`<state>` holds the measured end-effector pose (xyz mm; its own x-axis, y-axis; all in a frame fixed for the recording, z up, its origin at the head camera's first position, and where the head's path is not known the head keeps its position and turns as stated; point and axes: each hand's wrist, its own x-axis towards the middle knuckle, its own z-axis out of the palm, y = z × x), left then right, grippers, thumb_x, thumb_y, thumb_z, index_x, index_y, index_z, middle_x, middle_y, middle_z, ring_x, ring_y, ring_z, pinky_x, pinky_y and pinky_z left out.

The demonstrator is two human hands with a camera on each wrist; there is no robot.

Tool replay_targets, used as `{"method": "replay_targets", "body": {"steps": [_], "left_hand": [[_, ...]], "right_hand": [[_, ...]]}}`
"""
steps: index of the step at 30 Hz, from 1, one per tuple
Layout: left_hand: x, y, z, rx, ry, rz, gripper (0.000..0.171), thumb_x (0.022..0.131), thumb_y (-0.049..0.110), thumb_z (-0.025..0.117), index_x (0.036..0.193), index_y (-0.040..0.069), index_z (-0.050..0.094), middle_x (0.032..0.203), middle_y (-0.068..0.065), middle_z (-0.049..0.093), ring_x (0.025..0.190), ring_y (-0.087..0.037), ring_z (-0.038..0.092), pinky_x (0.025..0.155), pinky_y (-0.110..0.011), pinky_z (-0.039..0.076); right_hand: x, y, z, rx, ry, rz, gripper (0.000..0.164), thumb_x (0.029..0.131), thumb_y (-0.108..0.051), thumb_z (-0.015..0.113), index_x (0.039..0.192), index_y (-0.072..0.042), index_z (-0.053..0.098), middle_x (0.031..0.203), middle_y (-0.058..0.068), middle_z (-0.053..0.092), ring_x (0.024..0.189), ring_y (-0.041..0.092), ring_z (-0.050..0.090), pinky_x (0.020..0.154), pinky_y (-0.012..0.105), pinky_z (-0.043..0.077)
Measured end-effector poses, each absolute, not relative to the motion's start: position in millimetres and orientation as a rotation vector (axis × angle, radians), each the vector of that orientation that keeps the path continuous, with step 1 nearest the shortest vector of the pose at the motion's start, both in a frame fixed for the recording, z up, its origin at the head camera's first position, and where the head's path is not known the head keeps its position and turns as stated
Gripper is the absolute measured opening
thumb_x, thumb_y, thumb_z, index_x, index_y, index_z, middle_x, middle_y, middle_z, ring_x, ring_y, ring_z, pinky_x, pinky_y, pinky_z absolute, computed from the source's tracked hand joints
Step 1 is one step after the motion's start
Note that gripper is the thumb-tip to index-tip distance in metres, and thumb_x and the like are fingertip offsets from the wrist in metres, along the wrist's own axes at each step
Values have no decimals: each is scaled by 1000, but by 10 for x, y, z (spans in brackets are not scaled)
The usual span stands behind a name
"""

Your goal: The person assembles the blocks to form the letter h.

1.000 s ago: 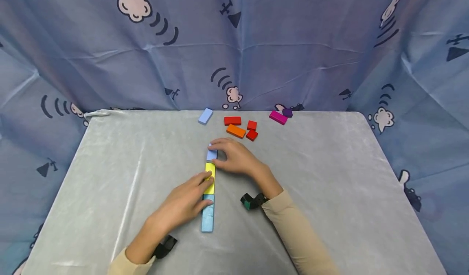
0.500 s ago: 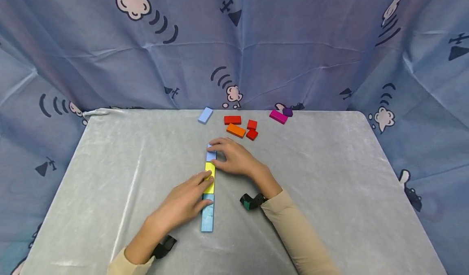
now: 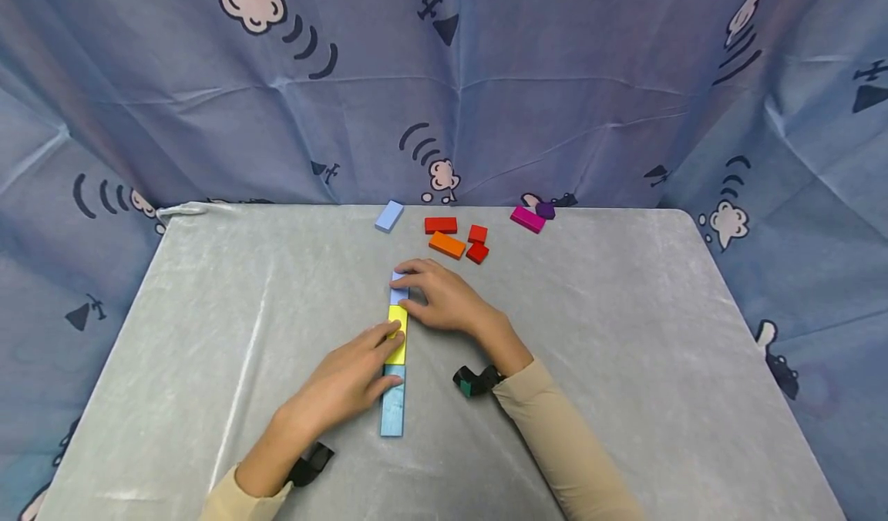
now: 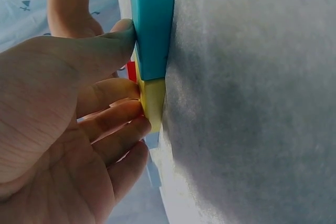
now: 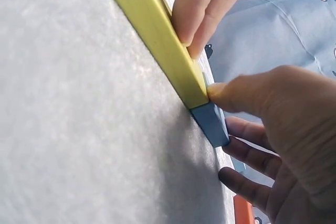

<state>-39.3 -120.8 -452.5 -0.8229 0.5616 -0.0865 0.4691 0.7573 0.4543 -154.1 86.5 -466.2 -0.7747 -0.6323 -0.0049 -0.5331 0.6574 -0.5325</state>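
Observation:
A teal block (image 3: 391,417), a yellow block (image 3: 396,354) and a light-blue block (image 3: 398,297) lie end to end in a straight row on the table. My left hand (image 3: 343,381) rests on the row: its thumb touches the teal block and its straight fingers touch the yellow one. My right hand (image 3: 445,296) holds the light-blue block between thumb and fingers. Its thumb lies by the seam with the yellow block, as the right wrist view shows, and its fingers reach the far end. Part of the light-blue block is hidden under the fingers.
Toward the table's back edge lie another light-blue block (image 3: 389,217), a long red block (image 3: 440,226), an orange block (image 3: 447,245), two small red blocks (image 3: 477,253), a magenta block (image 3: 528,220) and a purple piece (image 3: 546,210). A patterned curtain (image 3: 361,120) hangs behind.
Both hands keep their places on the row. The light-blue block under my right hand has shifted very slightly left; the whole head view has tilted a little.

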Motion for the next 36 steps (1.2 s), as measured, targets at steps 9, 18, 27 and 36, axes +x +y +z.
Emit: {"method": "replay_targets", "body": {"steps": [9, 18, 27, 36], "left_hand": [[-394, -1221, -4527, 814, 2744, 629, 62, 98, 29, 78, 150, 2, 58, 162, -16, 51, 146, -36, 54, 119, -51, 49], [-387, -1224, -4516, 806, 2737, 619, 62, 98, 29, 78, 149, 1, 59, 162, -16, 51, 147, -36, 54, 120, -51, 48], [-390, -1216, -4516, 801, 2736, 618, 62, 98, 29, 78, 150, 2, 59, 163, -16, 50, 147, -36, 54, 118, -51, 50], [-395, -1205, -4524, 813, 2749, 621, 62, 96, 30, 79, 149, 2, 59, 161, -15, 52, 146, -34, 55, 117, -49, 51]], "right_hand": [[-1539, 855, -4660, -942, 2687, -762, 32, 103, -18, 68, 135, -16, 74, 151, 7, 62, 145, 27, 55, 125, 46, 45], [-1552, 829, -4667, -874, 2674, -832, 29, 102, -17, 71, 131, -15, 77, 148, 6, 64, 143, 26, 56, 125, 45, 44], [-1576, 846, -4682, -859, 2663, -869, 32, 101, -18, 73, 133, -13, 75, 149, 6, 63, 143, 26, 57, 125, 45, 44], [-1605, 893, -4597, -811, 2696, -937, 36, 103, -25, 69, 137, -13, 72, 148, 7, 64, 141, 26, 58, 123, 46, 47]]}}
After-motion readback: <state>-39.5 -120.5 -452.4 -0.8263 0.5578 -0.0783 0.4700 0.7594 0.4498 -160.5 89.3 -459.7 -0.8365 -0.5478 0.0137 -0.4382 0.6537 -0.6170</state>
